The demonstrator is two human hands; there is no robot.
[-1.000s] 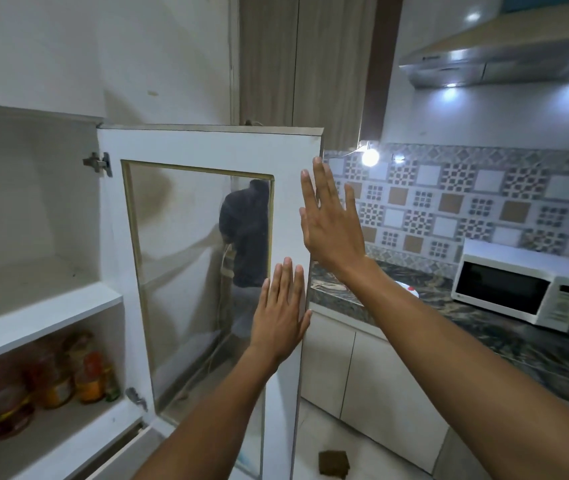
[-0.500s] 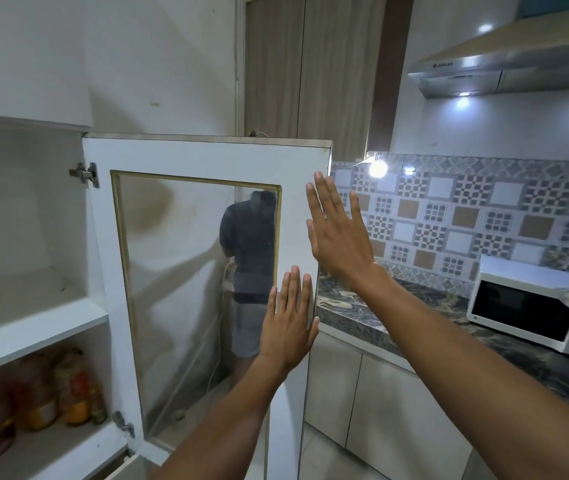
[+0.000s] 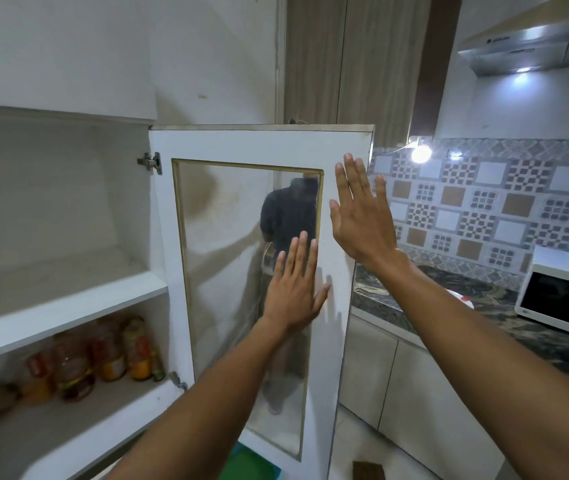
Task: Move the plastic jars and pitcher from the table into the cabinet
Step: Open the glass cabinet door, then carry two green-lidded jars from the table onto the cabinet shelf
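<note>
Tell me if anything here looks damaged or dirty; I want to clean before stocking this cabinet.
One thing stands out: a brownish smudge shows in the upper left of the open cabinet door's glass pane. Whether it is on the glass or the wall seen through it, I cannot tell. The jars on the lower shelf stand upright, nothing spilled.

jars (image 3: 103, 358) stand on the lower shelf (image 3: 78, 420) left of the open door (image 3: 259, 143), microwave (image 3: 563, 299) far right on the counter (image 3: 484, 306).

Both arms are bare, with no sleeves, rings or watch. The left hand (image 3: 295, 285) and right hand (image 3: 362, 216) have short nails.
</note>
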